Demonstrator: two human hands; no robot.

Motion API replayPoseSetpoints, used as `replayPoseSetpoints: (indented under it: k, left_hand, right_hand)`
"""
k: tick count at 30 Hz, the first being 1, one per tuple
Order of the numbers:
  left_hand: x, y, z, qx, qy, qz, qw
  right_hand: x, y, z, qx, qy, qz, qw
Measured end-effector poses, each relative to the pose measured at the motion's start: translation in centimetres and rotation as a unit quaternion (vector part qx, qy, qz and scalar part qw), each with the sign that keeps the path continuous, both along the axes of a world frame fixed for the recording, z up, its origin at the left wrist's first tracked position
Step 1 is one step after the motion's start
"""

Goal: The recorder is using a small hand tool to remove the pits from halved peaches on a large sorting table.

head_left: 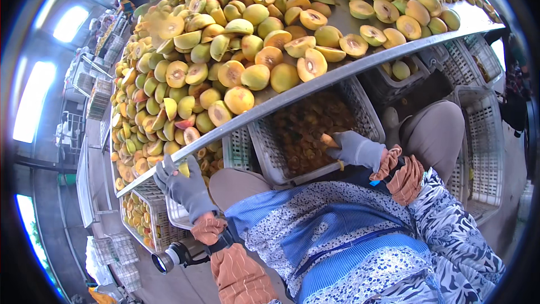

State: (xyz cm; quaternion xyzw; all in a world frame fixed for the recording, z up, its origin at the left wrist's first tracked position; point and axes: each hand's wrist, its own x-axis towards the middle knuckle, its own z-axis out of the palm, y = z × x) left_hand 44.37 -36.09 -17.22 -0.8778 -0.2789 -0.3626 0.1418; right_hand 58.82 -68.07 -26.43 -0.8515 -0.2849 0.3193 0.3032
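We see the gloved left hand (190,191) at the bench (315,85) edge, thumb and fingers pinching a yellow-green fruit piece (184,169). The gloved right hand (360,151) is over a crate (262,149) of brownish pieces (309,126); an orange bit (329,141) shows at its fingers, grip unclear to us. Beyond, halved fruit (230,73) heaps the bench, far and left.

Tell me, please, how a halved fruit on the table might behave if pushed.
A halved fruit would probably rock on its rounded skin rather than roll far, given its flat cut face. The exposed flesh may be slippery to grip.
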Motion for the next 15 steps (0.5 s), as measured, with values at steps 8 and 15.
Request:
replayPoseSetpoints:
  k: [8, 15]
  left_hand:
    - [15.2, -8.1, 4.8, -0.125, 0.394, 0.034, 0.91]
    - [14.6, -3.9, 2.7, -0.216, 0.311, -0.066, 0.923]
  right_hand:
    - [-0.5, 1.3, 1.8, -0.018, 0.016, 0.0, 1.0]
    - [-0.7, 1.1, 1.3, 0.068, -0.008, -0.013, 0.998]
